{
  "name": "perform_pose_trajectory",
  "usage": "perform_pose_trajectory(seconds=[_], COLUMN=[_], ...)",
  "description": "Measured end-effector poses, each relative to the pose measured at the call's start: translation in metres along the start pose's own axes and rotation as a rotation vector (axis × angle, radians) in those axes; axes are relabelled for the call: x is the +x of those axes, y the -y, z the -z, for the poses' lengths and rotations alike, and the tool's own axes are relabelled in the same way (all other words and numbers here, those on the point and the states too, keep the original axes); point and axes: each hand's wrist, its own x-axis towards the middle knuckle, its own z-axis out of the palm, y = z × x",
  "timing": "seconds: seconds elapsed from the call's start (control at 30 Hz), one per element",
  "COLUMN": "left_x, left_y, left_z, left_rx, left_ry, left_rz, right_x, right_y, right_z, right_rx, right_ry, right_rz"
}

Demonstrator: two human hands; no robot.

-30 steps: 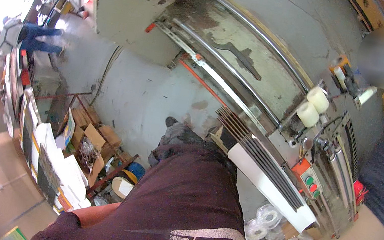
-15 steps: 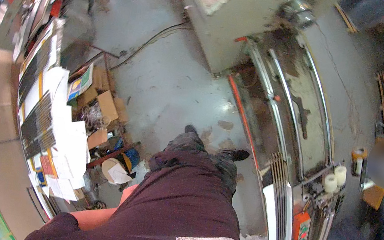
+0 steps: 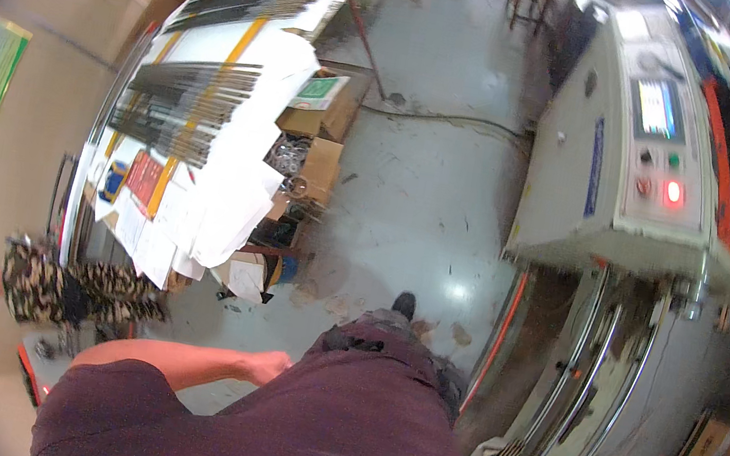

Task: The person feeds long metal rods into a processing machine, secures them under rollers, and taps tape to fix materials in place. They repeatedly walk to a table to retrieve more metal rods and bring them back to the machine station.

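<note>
Fingers of the left hand look curled in beside the shirt; nothing shows in them, but I cannot tell whether they close on something small. The right hand is out of view. Largest is the machine at right, smooth painted metal, screen and buttons grouped together, probably for easy reach. Across the aisle, ahead and left of the hand, stands the flat, white-topped table. Thin, straight, dark rods lie on it in side-by-side rows crossed by yellow strips, perhaps to stay sorted. Just beside it, an open cardboard box holds a clear tangle. Loose papers overlap at the table's near end.
</note>
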Motion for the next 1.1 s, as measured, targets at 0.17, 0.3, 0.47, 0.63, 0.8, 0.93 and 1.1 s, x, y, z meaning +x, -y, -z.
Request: perform_pose_trajectory(seconds=[0.17,0.3,0.47,0.63,0.8,0.93,1.1], left_x=[0.023,0.022,0.028,0.073,0.096,0.087,0.104], left_y=[0.026,0.037,-0.001,-0.020,-0.050,-0.081,-0.133], left_z=[-0.007,-0.024,0.011,0.032,0.080,0.129,0.181], left_rx=[-0.239,-0.541,-0.353,-0.124,-0.118,-0.172,-1.144], left_ry=[-0.050,-0.085,-0.055,0.025,-0.148,-0.764,-1.091], left_rz=[0.061,0.015,-0.088,-0.115,-0.150,-0.030,-0.506], right_x=[0.039,0.058,0.073,0.092,0.083,0.059,0.099], right_y=[0.086,0.141,0.194,0.264,0.465,0.597,0.674], right_z=[0.032,0.049,0.077,0.131,0.093,0.007,-0.055], right_rx=[-0.126,-0.203,-0.305,-0.436,-0.574,-0.779,-1.173], right_ry=[0.029,0.077,0.176,0.372,0.452,0.311,0.316], right_rz=[0.093,0.136,0.121,0.061,0.787,0.912,1.212])
